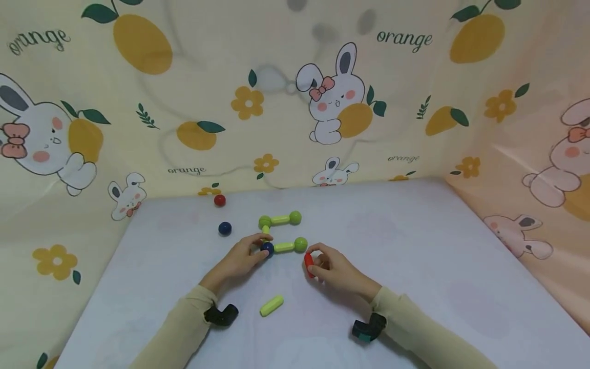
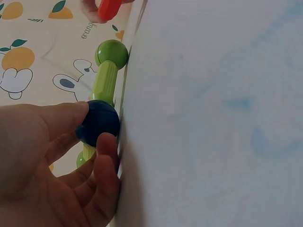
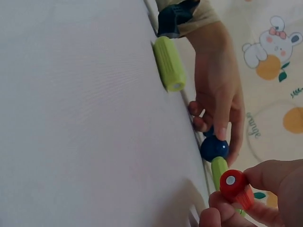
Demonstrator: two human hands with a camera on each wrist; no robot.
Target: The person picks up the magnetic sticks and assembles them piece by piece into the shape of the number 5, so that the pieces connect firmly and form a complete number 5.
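Note:
My left hand [image 1: 237, 258] pinches a dark blue ball [image 2: 98, 124] between thumb and fingers at the near left corner of a ball-and-stick shape lying on the table. From that ball a yellow-green stick [image 1: 284, 247] runs right to a green ball [image 1: 300, 244]. Another stick leads back, partly behind my fingers, to a second green ball [image 1: 265, 222], which a further stick [image 1: 280, 221] joins to a third green ball [image 1: 295, 218]. My right hand [image 1: 340, 272] grips a short red stick [image 1: 309, 265] just right of the near green ball. The red stick's round end shows a silvery disc in the right wrist view.
A loose yellow-green stick [image 1: 272, 306] lies on the white table [image 1: 415, 246] between my forearms. Behind my left hand are a loose dark blue ball [image 1: 225, 228] and a red ball [image 1: 219, 200]. A printed cloth [image 1: 276, 138] hangs along the table's back edge.

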